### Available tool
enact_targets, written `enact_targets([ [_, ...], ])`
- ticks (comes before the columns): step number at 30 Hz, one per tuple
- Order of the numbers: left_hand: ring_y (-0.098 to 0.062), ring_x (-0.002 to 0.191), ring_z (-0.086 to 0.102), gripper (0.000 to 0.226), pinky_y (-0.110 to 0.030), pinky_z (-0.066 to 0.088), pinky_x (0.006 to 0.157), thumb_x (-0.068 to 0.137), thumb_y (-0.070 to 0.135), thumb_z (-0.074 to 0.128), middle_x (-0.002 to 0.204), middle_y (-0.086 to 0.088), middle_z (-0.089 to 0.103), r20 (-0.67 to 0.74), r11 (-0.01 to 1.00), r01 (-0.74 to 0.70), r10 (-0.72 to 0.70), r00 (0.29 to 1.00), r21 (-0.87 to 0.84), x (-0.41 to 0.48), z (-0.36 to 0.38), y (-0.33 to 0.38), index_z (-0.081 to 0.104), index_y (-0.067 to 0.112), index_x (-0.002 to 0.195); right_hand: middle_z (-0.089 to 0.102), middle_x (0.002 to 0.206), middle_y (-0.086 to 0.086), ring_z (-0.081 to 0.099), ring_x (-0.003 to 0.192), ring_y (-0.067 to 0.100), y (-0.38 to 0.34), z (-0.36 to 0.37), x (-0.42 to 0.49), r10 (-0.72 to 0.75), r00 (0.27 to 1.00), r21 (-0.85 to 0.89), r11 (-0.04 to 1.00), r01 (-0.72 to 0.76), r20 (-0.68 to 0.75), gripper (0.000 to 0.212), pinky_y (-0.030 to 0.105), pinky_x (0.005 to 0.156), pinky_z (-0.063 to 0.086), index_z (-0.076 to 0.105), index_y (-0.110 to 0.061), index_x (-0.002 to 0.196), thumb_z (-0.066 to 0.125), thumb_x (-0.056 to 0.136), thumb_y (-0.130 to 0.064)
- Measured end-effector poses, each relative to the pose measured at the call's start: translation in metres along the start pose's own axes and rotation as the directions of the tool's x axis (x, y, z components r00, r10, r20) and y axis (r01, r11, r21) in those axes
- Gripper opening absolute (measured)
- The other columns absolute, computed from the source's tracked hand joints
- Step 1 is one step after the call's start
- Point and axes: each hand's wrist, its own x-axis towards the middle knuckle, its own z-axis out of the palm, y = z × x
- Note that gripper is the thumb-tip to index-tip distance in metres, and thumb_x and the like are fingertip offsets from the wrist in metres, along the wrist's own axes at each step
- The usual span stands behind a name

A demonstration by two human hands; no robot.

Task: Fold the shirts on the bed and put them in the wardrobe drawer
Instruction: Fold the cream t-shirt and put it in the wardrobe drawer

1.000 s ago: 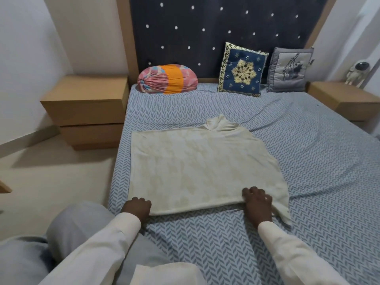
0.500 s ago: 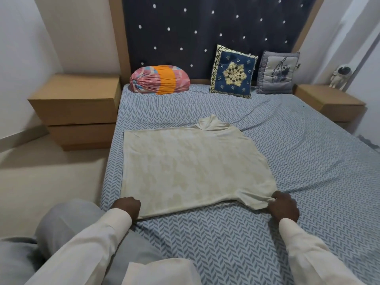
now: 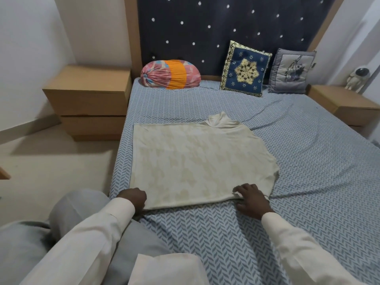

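A cream shirt [image 3: 197,161] lies spread flat on the bed [image 3: 308,182], its hem [image 3: 189,203] running between the two hands and its collar [image 3: 221,121] on the side far from them. The left hand [image 3: 132,199] curls round the hem's near left corner, gripping it. The right hand [image 3: 251,200] rests on the hem towards the other corner, fingers spread over the cloth and thumb on the sheet; whether it pinches the edge cannot be told. The cloth looks light, soft and limp. It will likely sag wherever unsupported and drag on the sheet rather than slide, so the hem corners seem the sound places to take hold for a fold. Well beyond the hands, past the collar, sit a bolster [image 3: 170,74] and two cushions [image 3: 244,68]; a nightstand [image 3: 88,95] stands out to the left hand's left.
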Motion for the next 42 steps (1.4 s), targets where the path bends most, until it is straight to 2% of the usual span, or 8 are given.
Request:
enact_targets([
  [8, -0.032, 0.118, 0.056, 0.039, -0.04, 0.047, 0.095, 0.095, 0.025, 0.049, 0.132, -0.016, 0.053, -0.005, 1.0, -0.002, 0.002, 1.0, 0.028, -0.004, 0.0, -0.006, 0.049, 0.006, 0.129, 0.056, 0.121, 0.005, 0.049, 0.118, 0.029, 0.014, -0.011, -0.003, 0.392, 0.919, -0.252, 0.893, -0.374, 0.026, 0.04, 0.037, 0.089, 0.046, 0.053, -0.023, 0.119, 0.054, 0.085, -0.045],
  [17, -0.027, 0.119, 0.056, 0.039, -0.036, 0.047, 0.097, 0.092, 0.024, 0.048, 0.133, -0.011, 0.053, 0.008, 0.994, -0.004, 0.003, 1.0, 0.107, 0.01, 0.002, 0.0, 0.049, 0.011, 0.129, 0.061, 0.125, 0.013, 0.056, 0.118, 0.032, 0.093, -0.033, -0.059, 0.832, 0.538, 0.008, 0.542, -0.84, 0.138, 0.055, 0.037, 0.087, 0.047, 0.063, -0.014, 0.118, 0.063, 0.081, -0.055],
  [22, -0.025, 0.119, 0.056, 0.043, -0.034, 0.047, 0.097, 0.088, 0.025, 0.055, 0.132, -0.009, 0.053, 0.022, 0.994, -0.004, 0.001, 1.0, 0.113, 0.01, 0.002, 0.005, 0.049, 0.013, 0.129, 0.054, 0.133, 0.027, 0.052, 0.123, 0.041, 0.097, -0.033, -0.045, 0.85, 0.505, 0.464, 0.389, -0.795, 0.152, 0.048, 0.042, 0.099, 0.042, 0.052, 0.0, 0.128, 0.054, 0.093, -0.034],
  [27, -0.023, 0.115, 0.058, 0.037, -0.033, 0.048, 0.093, 0.09, 0.029, 0.051, 0.128, -0.007, 0.056, -0.017, 0.997, 0.0, 0.001, 1.0, 0.075, 0.009, 0.007, 0.0, 0.052, 0.015, 0.124, 0.059, 0.13, 0.023, 0.056, 0.119, 0.038, 0.084, -0.022, -0.022, 0.809, 0.531, 0.5, 0.361, -0.787, 0.252, 0.046, 0.036, 0.093, 0.046, 0.061, -0.005, 0.122, 0.069, 0.082, -0.025],
  [32, -0.024, 0.115, 0.059, 0.033, -0.033, 0.048, 0.092, 0.094, 0.026, 0.045, 0.127, -0.007, 0.057, -0.029, 0.998, -0.002, 0.004, 1.0, 0.062, 0.013, 0.011, -0.003, 0.054, 0.015, 0.123, 0.054, 0.126, 0.024, 0.05, 0.118, 0.042, 0.079, -0.02, -0.038, 0.956, 0.294, 0.529, 0.252, -0.81, -0.006, 0.032, 0.048, 0.097, 0.04, 0.058, -0.007, 0.117, 0.058, 0.086, -0.015],
  [34, -0.024, 0.115, 0.058, 0.034, -0.033, 0.048, 0.092, 0.093, 0.027, 0.046, 0.128, -0.007, 0.057, -0.026, 0.998, -0.002, 0.003, 1.0, 0.066, 0.015, 0.011, -0.002, 0.053, 0.015, 0.124, 0.056, 0.118, 0.021, 0.051, 0.114, 0.04, 0.07, -0.017, -0.041, 0.903, 0.387, 0.515, 0.426, -0.744, -0.188, 0.027, 0.048, 0.095, 0.038, 0.06, -0.012, 0.107, 0.061, 0.08, -0.013],
  [38, -0.024, 0.117, 0.057, 0.038, -0.033, 0.048, 0.094, 0.091, 0.029, 0.049, 0.129, -0.008, 0.056, -0.01, 0.998, 0.0, 0.0, 1.0, 0.065, 0.017, 0.01, -0.001, 0.052, 0.015, 0.126, 0.055, 0.09, 0.003, 0.056, 0.081, 0.025, 0.043, 0.001, -0.048, 0.43, 0.873, 0.406, 0.858, -0.315, -0.231, 0.024, 0.033, 0.068, 0.043, 0.057, -0.02, 0.092, 0.071, 0.072, -0.019],
  [42, -0.023, 0.118, 0.057, 0.037, -0.033, 0.048, 0.094, 0.092, 0.03, 0.05, 0.13, -0.007, 0.056, -0.031, 0.998, 0.012, -0.01, 0.999, 0.06, 0.018, 0.013, -0.003, 0.052, 0.016, 0.126, 0.054, 0.083, -0.003, 0.053, 0.079, 0.023, 0.04, 0.023, -0.05, 0.072, 0.967, 0.069, 0.996, -0.057, -0.244, 0.028, 0.034, 0.062, 0.044, 0.061, -0.027, 0.092, 0.064, 0.067, -0.038],
])
